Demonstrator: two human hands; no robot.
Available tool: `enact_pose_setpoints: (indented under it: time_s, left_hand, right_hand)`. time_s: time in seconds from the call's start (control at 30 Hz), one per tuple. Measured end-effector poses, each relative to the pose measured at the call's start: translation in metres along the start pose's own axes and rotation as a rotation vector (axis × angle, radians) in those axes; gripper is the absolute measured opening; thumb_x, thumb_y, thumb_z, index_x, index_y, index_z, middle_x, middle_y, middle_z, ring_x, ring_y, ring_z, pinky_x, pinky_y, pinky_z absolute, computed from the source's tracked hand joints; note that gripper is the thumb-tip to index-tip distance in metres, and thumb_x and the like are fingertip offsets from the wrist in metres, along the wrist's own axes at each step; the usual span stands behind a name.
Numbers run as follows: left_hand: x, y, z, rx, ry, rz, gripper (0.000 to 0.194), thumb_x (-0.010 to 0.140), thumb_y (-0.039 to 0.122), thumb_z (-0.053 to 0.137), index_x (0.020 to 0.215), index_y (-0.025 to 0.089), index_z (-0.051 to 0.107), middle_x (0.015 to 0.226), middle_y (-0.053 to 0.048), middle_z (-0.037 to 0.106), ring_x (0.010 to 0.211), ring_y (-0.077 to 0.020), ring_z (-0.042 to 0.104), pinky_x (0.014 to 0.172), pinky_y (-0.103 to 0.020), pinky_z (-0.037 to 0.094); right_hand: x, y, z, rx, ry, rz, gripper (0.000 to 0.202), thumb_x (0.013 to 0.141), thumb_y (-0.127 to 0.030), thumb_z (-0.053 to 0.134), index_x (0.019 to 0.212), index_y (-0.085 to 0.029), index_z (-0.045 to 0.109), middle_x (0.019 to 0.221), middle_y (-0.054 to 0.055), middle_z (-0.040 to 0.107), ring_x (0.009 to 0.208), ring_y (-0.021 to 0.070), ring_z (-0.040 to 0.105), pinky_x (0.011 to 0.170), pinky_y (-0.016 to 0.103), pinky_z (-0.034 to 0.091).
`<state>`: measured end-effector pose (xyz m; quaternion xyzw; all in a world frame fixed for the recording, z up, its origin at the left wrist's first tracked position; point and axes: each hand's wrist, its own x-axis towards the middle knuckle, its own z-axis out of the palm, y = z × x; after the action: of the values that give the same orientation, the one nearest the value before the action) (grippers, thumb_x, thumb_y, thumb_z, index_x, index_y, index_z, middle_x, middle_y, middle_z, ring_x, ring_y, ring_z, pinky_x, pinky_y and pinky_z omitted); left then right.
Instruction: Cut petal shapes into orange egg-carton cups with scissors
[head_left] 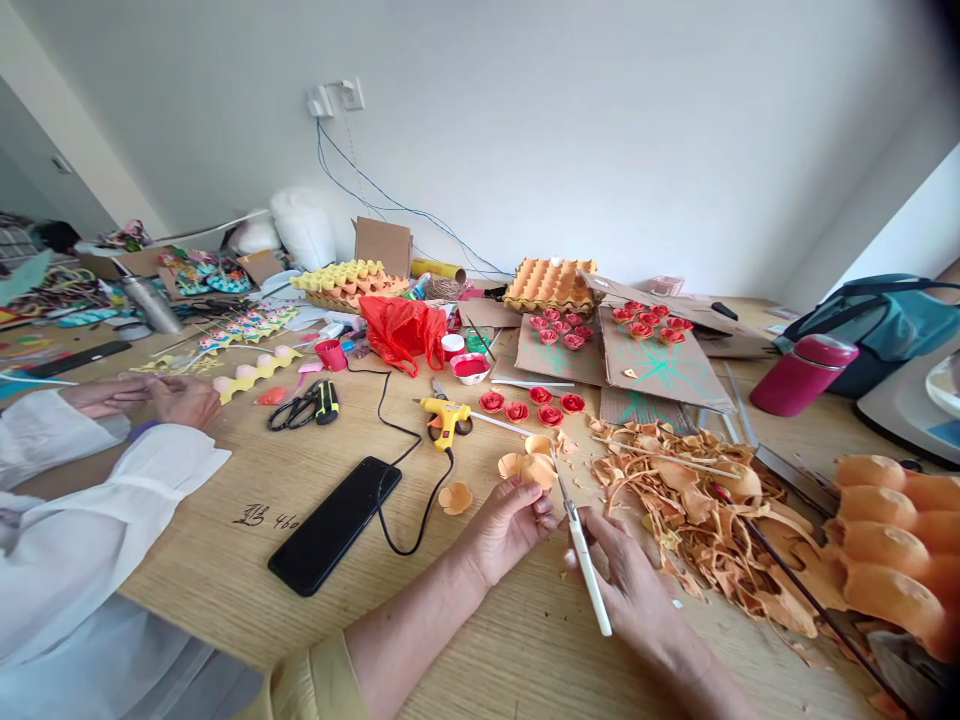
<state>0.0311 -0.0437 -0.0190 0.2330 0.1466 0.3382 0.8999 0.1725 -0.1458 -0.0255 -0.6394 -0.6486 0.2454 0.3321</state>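
My left hand [510, 532] pinches an orange petal-shaped egg-carton piece [514, 466] between thumb and fingers. My right hand [634, 575] grips white-handled scissors [589, 575], whose metal blades point away from me and meet the piece's right edge. Whether the blades are apart is hard to make out. On the table to the left lies another flower-shaped cutout [455, 498]. Beyond my hands is a yellow glue gun [446, 420] with a black cord. Several red paper roses [540, 396] sit behind the piece.
Orange scraps [690, 500] pile up to the right, beside an uncut egg carton [885, 540]. A black phone [334, 525] lies left of my arm. Cardboard sheets [667, 365] bear more roses. A pink bottle [802, 375] stands far right. A co-worker's hands [184, 400] are at left.
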Motion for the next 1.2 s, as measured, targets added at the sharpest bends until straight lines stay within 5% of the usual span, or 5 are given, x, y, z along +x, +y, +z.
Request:
enact_pose_setpoints:
  time_s: [0.7,1.2]
  left_hand:
    - [-0.002,-0.0019,0.0047,0.262,-0.086,0.109,0.027,0.073,0.028,0.079,0.072,0.015,0.056,0.063,0.002,0.05,0.063,-0.0104,0.045,0.068,-0.027,0.037]
    - [-0.0038,-0.0051,0.0064,0.241,-0.069,0.063,0.027,0.068,0.029,0.083,0.072,0.014,0.06,0.067,0.001,0.054,0.064,-0.0106,0.044,0.067,-0.026,0.035]
  right_hand:
    - [-0.0006,0.0055,0.0014,0.181,-0.069,-0.051,0.031,0.098,-0.052,0.043,0.089,-0.023,0.048,0.087,0.004,0.056,0.086,0.0237,0.05,0.08,0.036,0.044]
    - [-0.0007,0.003,0.0032,0.185,0.005,-0.159,0.042,0.097,-0.06,0.037,0.082,-0.023,0.048,0.084,0.003,0.056,0.081,0.023,0.053,0.078,0.039,0.047]
